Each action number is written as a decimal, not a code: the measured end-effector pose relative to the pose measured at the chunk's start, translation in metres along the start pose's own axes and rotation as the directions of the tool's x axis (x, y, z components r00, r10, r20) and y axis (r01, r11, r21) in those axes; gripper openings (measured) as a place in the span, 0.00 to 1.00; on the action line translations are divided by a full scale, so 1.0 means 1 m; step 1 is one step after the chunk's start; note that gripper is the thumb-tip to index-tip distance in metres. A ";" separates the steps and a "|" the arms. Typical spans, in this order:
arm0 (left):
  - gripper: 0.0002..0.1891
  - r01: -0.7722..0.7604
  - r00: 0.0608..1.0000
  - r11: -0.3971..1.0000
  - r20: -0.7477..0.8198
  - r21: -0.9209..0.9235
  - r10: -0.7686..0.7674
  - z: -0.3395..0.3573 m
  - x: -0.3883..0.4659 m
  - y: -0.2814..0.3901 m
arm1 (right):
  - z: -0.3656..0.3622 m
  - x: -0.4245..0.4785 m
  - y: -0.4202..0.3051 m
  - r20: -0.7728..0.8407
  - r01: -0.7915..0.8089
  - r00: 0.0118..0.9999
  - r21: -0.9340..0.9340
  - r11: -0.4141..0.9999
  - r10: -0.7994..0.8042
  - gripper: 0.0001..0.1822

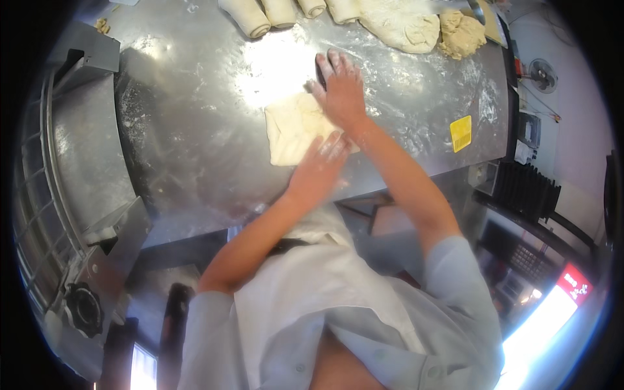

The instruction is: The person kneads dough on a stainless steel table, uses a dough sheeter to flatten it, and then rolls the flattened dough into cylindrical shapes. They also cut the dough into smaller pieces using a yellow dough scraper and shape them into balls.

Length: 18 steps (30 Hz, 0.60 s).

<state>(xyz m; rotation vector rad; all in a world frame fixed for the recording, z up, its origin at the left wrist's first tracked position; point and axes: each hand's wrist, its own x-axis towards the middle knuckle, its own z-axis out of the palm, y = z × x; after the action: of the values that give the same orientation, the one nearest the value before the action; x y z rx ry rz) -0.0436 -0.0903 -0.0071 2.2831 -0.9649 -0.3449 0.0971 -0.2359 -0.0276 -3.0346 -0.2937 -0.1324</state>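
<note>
A folded, roughly square slab of pale dough (290,131) lies on the floured metal worktable (195,146) in front of me. My left hand (319,168) rests palm down over its near right corner, fingers stretched toward the right edge. Beyond it, my right hand (343,90) lies across the far right edge of the slab, with floury fingertips reaching past it over the metal. Neither hand is closed around anything. The two hands cover much of the dough's right side, so the folds there are partly hidden.
Several rolled dough pieces (278,14) line the far edge, beside a large dough mass (404,24) and a rough tan lump (460,34). A yellow plastic scraper (461,133) lies at the right. Metal machinery with a black knob (84,309) borders the left side.
</note>
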 end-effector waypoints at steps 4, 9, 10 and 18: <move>0.44 -0.028 0.999 1.000 0.021 -0.012 0.028 -0.008 0.004 0.003 | 0.000 0.029 0.013 -0.022 -0.079 0.997 0.026 0.997 0.079 0.42; 0.38 -0.064 0.998 0.996 -0.018 -0.059 0.063 -0.023 0.000 0.004 | 0.004 0.032 0.026 0.075 0.009 0.997 0.031 0.999 -0.011 0.41; 0.36 -0.023 0.999 0.991 -0.027 -0.132 0.019 -0.031 -0.002 0.005 | 0.003 0.046 0.045 0.190 0.025 0.981 0.122 0.992 -0.048 0.42; 0.30 0.496 0.684 0.760 -0.352 -0.419 -0.640 -0.061 -0.052 -0.018 | -0.034 -0.051 -0.011 0.145 0.030 0.989 0.017 0.999 -0.032 0.44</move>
<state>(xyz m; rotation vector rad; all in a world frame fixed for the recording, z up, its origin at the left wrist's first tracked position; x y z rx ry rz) -0.0417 -0.0163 0.0278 2.1787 0.0888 -0.1442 0.0428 -0.2381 0.0018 -3.0306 -0.3513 0.0896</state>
